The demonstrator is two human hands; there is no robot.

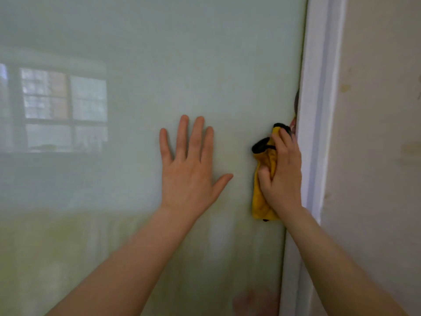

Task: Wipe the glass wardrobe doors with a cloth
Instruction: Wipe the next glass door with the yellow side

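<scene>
- The right hand [281, 176] is gripping the bunched yellow cloth [264, 179] against the glass door [136, 53], at its right edge.
- The left hand [190, 172] is pressing flat, fingers spread; it is likely leaving fresh smudges.
- The white frame [316, 110] is crowding the right hand's knuckles, with the wall [376, 133] just beyond.
</scene>
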